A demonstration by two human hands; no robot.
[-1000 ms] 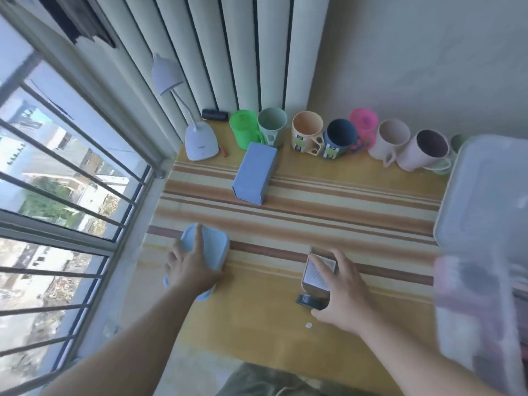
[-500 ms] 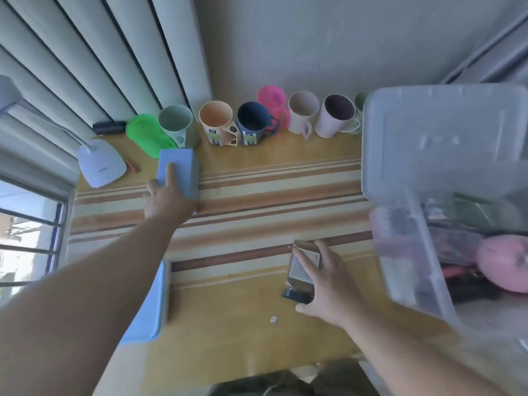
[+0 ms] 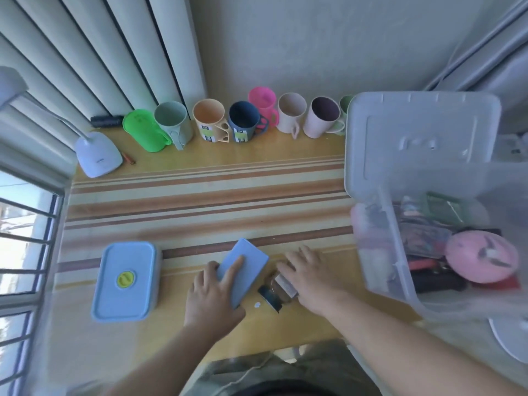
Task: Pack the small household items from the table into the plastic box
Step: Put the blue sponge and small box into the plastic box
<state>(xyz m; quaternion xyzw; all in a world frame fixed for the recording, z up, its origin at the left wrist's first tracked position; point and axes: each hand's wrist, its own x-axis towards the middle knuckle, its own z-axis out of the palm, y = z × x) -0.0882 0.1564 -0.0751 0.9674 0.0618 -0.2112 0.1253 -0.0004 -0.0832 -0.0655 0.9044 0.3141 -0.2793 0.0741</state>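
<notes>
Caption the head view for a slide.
Left hand holds blue box, right hand holds jar, beside plastic box.

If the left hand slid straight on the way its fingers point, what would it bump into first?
Nothing soon. The left hand, holding the blue box, points up-right over bare striped table; probably the row of mugs at the wall comes first, though depth is unclear.
</notes>
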